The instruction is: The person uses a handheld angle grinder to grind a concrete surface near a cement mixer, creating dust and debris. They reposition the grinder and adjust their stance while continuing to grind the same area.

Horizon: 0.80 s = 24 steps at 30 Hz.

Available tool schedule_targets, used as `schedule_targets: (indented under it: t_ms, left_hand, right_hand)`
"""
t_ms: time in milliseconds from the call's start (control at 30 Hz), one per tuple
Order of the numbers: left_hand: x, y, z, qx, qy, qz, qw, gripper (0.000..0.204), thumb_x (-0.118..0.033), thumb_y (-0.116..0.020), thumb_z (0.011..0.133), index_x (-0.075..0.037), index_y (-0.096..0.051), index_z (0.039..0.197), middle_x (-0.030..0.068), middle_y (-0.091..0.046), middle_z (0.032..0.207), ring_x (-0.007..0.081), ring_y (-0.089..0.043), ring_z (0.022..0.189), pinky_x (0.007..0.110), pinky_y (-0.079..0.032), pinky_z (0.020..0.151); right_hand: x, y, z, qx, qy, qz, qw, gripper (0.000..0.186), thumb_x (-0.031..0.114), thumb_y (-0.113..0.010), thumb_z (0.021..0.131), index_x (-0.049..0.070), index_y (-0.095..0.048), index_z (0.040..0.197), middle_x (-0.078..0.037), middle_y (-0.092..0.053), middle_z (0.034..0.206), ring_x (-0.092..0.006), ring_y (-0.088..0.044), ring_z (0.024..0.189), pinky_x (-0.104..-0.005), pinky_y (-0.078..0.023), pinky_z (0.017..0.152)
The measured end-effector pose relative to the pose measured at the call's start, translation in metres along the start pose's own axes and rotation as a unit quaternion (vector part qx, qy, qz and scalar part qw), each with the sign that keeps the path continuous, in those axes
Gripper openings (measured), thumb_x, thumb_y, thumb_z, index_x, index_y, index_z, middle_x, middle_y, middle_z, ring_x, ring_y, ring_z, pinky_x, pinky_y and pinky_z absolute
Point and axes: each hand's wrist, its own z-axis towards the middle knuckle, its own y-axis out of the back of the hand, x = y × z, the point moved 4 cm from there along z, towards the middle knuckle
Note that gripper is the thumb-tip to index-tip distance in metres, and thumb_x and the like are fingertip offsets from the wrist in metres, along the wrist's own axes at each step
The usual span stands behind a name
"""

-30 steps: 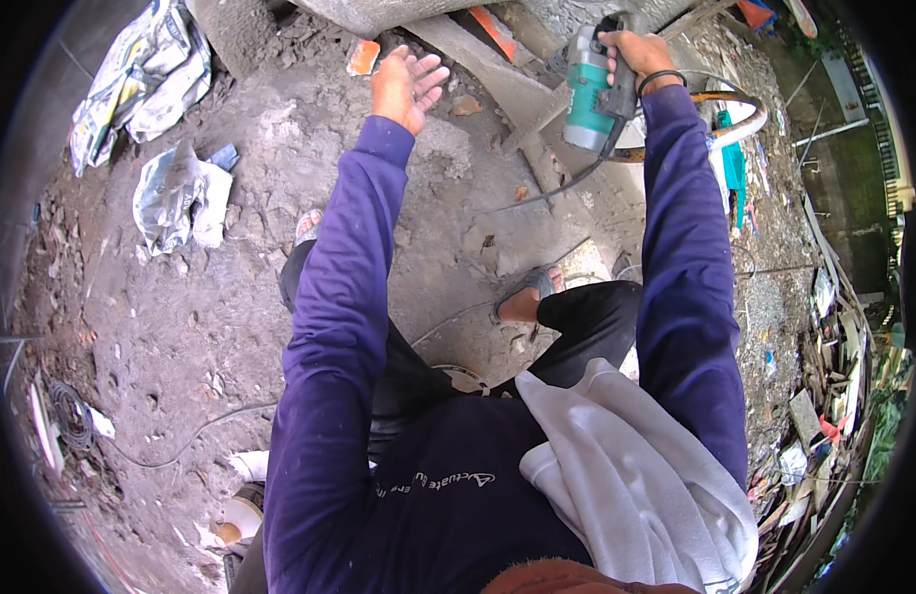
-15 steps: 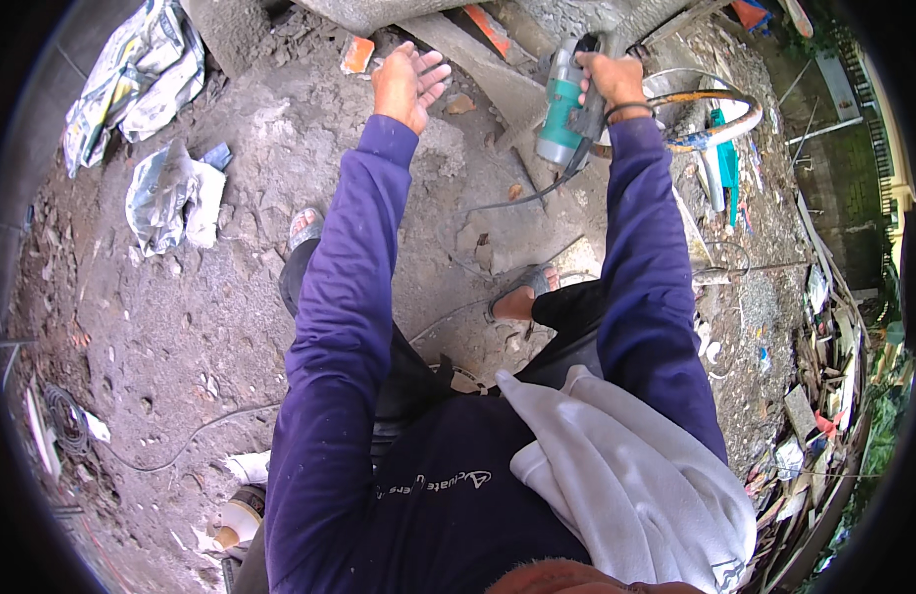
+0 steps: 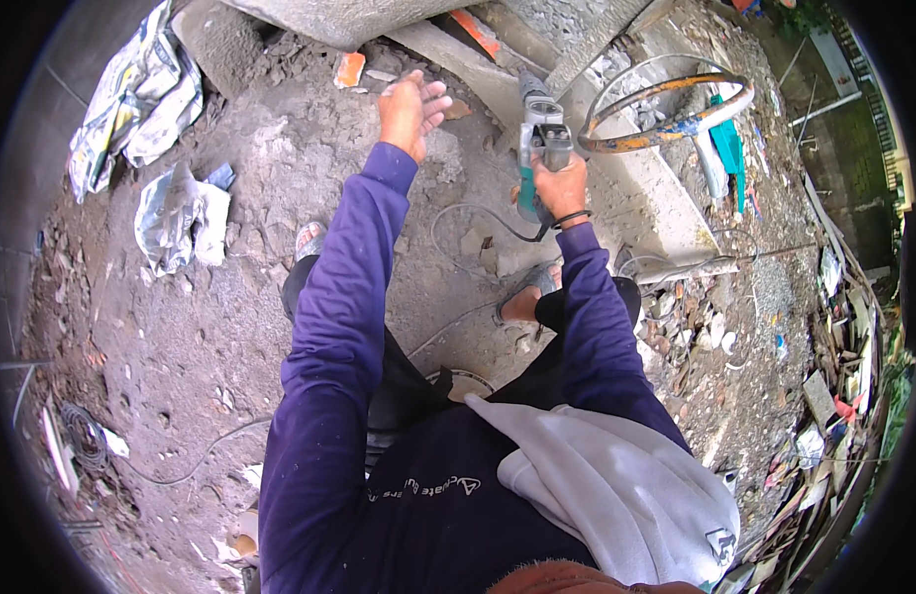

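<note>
My right hand [image 3: 560, 186] is wrapped round the handle of a teal and grey rotary hammer drill [image 3: 545, 117]. Its front end points away from me at a concrete slab [image 3: 468, 74]; I cannot tell whether it touches. A thin dark cable [image 3: 478, 207] loops out from the drill's rear. My left hand [image 3: 410, 111] hovers over the ground with loosely bent fingers apart and nothing in them. Just beyond it lies an orange brick piece [image 3: 349, 70].
Right of the drill, a rusty steel ring [image 3: 666, 136] stands over broken concrete. Crumpled plastic sacks [image 3: 181, 220] lie at the left, and a coiled cable [image 3: 85, 436] at the lower left. Wood scraps and litter [image 3: 834, 406] line the right side. My feet stand on dusty ground.
My right hand has drawn the drill nearer and leftward and swung it round, so its front end now points away from me. My left hand has barely moved, dropping slightly nearer.
</note>
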Motion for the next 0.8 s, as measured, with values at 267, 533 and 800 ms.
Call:
schedule_targets:
  t_ms: [267,533,800]
  left_hand:
    - [0.043,-0.044,-0.019,0.076,0.031,0.123,0.989,0.032,-0.035,-0.062,0.102,-0.009,-0.056,0.12,0.0051,-0.074,0.1,0.0151,-0.07,0.078,0.031,-0.051,0.066]
    - [0.1,-0.068,0.012,0.108,0.009,0.285,0.952,0.062,-0.054,-0.06,0.101,-0.003,-0.052,0.135,0.0148,-0.068,0.124,0.0241,-0.067,0.111,0.039,-0.051,0.092]
    - [0.138,-0.111,-0.048,0.137,-0.104,0.497,0.851,0.125,-0.088,-0.044,0.087,0.016,-0.029,0.154,0.0387,-0.036,0.155,0.0493,-0.04,0.144,0.049,-0.034,0.119]
  right_hand:
    - [-0.056,0.017,0.002,0.004,-0.13,0.194,0.972,0.011,0.009,-0.075,0.089,-0.002,-0.072,0.088,-0.009,-0.072,0.073,-0.0171,-0.066,0.055,-0.0329,-0.051,0.052]
    - [-0.064,-0.012,-0.018,-0.023,-0.023,0.044,0.998,0.017,0.013,-0.078,0.088,-0.002,-0.071,0.092,-0.005,-0.074,0.079,-0.0167,-0.07,0.074,-0.035,-0.055,0.071]
    - [0.011,0.029,-0.017,-0.095,-0.088,0.251,0.959,0.018,0.005,-0.075,0.09,-0.004,-0.067,0.103,-0.008,-0.071,0.082,-0.0172,-0.067,0.066,-0.0321,-0.055,0.066]
